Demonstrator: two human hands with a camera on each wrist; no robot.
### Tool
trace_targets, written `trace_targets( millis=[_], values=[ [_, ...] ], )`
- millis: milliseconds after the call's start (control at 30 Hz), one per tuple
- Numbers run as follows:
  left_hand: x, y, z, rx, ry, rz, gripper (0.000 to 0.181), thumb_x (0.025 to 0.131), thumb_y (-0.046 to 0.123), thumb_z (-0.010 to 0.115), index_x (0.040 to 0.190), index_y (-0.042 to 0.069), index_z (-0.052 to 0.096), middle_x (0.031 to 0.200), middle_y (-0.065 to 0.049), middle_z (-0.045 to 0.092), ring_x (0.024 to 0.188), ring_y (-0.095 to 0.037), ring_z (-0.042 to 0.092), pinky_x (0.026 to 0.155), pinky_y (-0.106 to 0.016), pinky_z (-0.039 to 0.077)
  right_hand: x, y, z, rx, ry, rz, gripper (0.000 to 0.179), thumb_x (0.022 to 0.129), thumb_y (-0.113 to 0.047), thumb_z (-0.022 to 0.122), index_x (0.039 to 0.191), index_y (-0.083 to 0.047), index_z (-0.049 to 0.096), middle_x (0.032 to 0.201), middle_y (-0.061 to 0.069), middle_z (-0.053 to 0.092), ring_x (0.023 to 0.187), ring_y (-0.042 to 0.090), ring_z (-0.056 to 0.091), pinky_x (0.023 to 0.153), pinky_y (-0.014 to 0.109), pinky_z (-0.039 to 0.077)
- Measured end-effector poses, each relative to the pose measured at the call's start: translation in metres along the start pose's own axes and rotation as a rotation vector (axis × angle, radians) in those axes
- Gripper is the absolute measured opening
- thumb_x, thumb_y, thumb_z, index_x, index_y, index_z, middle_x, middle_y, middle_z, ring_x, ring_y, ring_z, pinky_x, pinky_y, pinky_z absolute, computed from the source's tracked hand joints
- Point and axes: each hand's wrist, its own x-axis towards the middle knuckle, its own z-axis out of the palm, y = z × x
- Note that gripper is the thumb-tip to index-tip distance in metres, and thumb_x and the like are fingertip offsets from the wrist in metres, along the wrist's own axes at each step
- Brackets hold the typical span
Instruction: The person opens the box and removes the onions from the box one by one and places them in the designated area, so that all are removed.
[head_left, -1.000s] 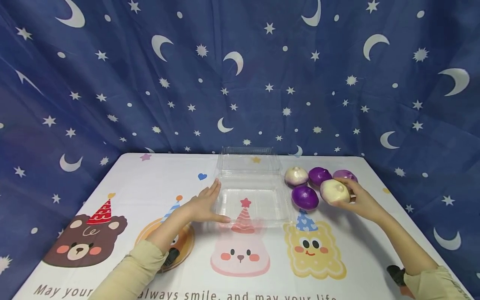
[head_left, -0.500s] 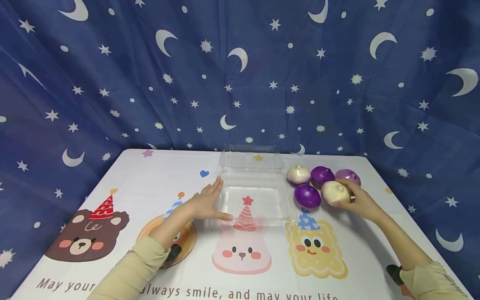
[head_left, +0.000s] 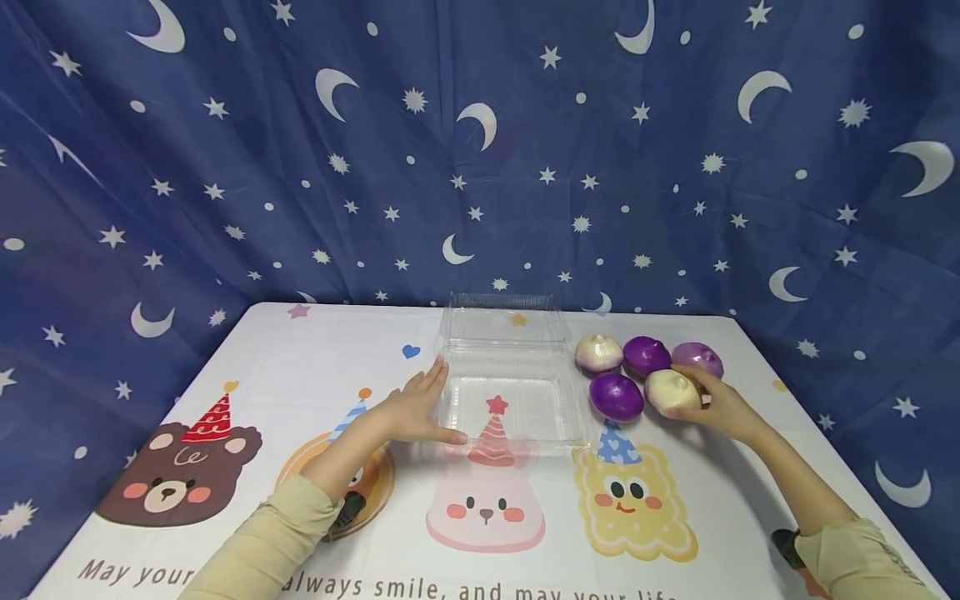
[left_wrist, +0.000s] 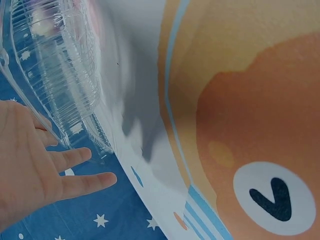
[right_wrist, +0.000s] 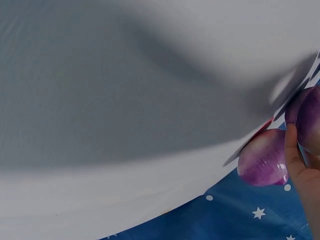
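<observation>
My right hand [head_left: 726,412] grips a whitish onion [head_left: 669,393] from its right side, at the near right of a group of onions. Beside it lie a dark purple onion [head_left: 615,397], another dark purple one farther back, a pale onion [head_left: 598,354] and a light purple onion [head_left: 697,359]. In the right wrist view, fingers [right_wrist: 295,155] show against the held onion [right_wrist: 311,120]. An open clear plastic box [head_left: 517,408] stands mid-table with its lid tipped back. My left hand [head_left: 411,414] rests at the box's left edge, fingers spread.
The white tablecloth [head_left: 360,329] carries printed cartoon figures and lettering. Behind the table's far edge hangs a blue curtain [head_left: 525,233] with moons and stars. The box's lid [head_left: 506,321] reaches close to that curtain.
The whitish onion in my right hand has come down slightly among the others. My left hand stays at the box. The head view has shifted a little.
</observation>
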Motion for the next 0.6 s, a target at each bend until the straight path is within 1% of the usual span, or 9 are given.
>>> trace_targets(
  millis=[100, 233, 333, 433, 500, 600],
  values=[
    [-0.0005, 0.0000, 0.0005, -0.001, -0.002, -0.003, 0.117, 0.075, 0.063, 0.066, 0.151, 0.002, 0.003, 0.160, -0.012, -0.006, 0.142, -0.046, 0.012, 0.103, -0.073, 0.021, 0.0002, 0.0025, 0.0022, -0.016, -0.013, 0.011, 0.073, 0.075, -0.018, 0.079, 0.133, 0.008, 0.042, 0.120, 0.031, 0.055, 0.088, -0.007, 0.045, 0.070, 0.020, 0.049],
    [-0.0002, -0.0002, -0.0001, 0.008, -0.005, -0.003, 0.117, 0.075, 0.065, 0.065, 0.151, 0.002, 0.002, 0.159, -0.012, -0.006, 0.143, -0.045, 0.012, 0.104, -0.073, 0.020, 0.0024, 0.0026, 0.0052, -0.040, -0.028, 0.019, 0.074, 0.075, -0.020, 0.079, 0.132, 0.009, 0.043, 0.119, 0.031, 0.056, 0.091, 0.012, 0.053, 0.072, 0.022, 0.048],
    [0.0008, -0.0004, -0.0014, 0.013, -0.004, -0.006, 0.117, 0.074, 0.066, 0.064, 0.151, 0.003, 0.002, 0.160, -0.011, -0.006, 0.143, -0.045, 0.011, 0.104, -0.072, 0.020, 0.0049, 0.0007, 0.0074, -0.048, -0.038, 0.011, 0.074, 0.075, -0.021, 0.079, 0.131, 0.010, 0.043, 0.121, 0.031, 0.055, 0.095, 0.028, 0.056, 0.077, 0.031, 0.049],
    [0.0018, -0.0003, -0.0022, 0.014, -0.004, -0.010, 0.118, 0.074, 0.067, 0.064, 0.151, 0.003, 0.002, 0.160, -0.011, -0.006, 0.143, -0.045, 0.011, 0.104, -0.072, 0.019, 0.0061, -0.0014, 0.0082, -0.034, -0.047, 0.008, 0.074, 0.074, -0.020, 0.079, 0.131, 0.011, 0.042, 0.122, 0.034, 0.053, 0.100, 0.038, 0.055, 0.085, 0.046, 0.048],
    [0.0020, -0.0004, -0.0022, 0.010, -0.008, -0.011, 0.118, 0.074, 0.067, 0.064, 0.151, 0.003, 0.002, 0.160, -0.011, -0.007, 0.143, -0.045, 0.010, 0.104, -0.073, 0.019, 0.0064, -0.0026, 0.0089, -0.031, -0.053, 0.013, 0.074, 0.074, -0.018, 0.079, 0.130, 0.012, 0.042, 0.122, 0.035, 0.051, 0.103, 0.042, 0.054, 0.088, 0.053, 0.046],
    [0.0017, -0.0015, -0.0005, 0.010, -0.016, -0.013, 0.119, 0.073, 0.067, 0.064, 0.151, 0.003, 0.001, 0.159, -0.011, -0.007, 0.143, -0.045, 0.010, 0.104, -0.073, 0.020, 0.0071, -0.0039, 0.0104, -0.025, -0.067, 0.010, 0.073, 0.073, -0.016, 0.080, 0.129, 0.014, 0.042, 0.123, 0.037, 0.050, 0.105, 0.045, 0.053, 0.090, 0.058, 0.044]
  ],
)
